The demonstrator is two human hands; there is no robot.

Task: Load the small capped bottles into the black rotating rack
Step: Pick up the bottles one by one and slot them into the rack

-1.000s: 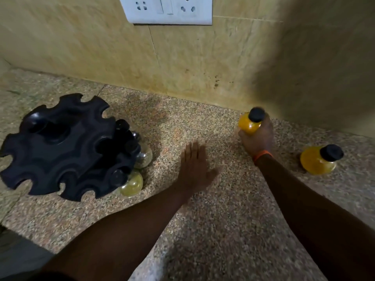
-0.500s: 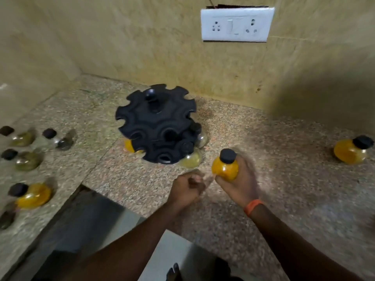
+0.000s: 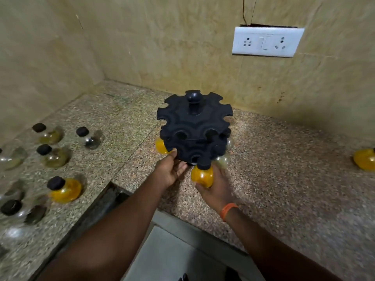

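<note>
right hand [image 3: 215, 191] is wrapped round the belly of an orange bottle [image 3: 203, 176], with its black cap up and tucked just under the near rim of the black rack [image 3: 192, 134]. left hand [image 3: 170, 171] holds nothing. its fingers lie fairly straight against the rack's lower tier, looks like bracing. the rack stands on the counter [image 3: 284, 179], near the back wall.

step in hand, as i read it: seat the neck in a free notch on the lower tier. brace with the left so the rack can't spin away. bring the neck in sideways at slot height with the cap above the tier, then let the bulb hang. the cap is partly hidden by the rack, so i can't tell if it's already in a slot.

materials: the rack is matte black plastic with two scalloped tiers, round cut-outs and a knob on top. the bottles are smooth clear bulbs with black caps and will probably roll. one loaded bottle [image 3: 161, 147] hangs at the rack's left. loose bottles [image 3: 66, 190] sit on the counter's left run, and a stray bottle [image 3: 365, 162] sits far right. the counter is speckled polished stone, likely slick.
</note>
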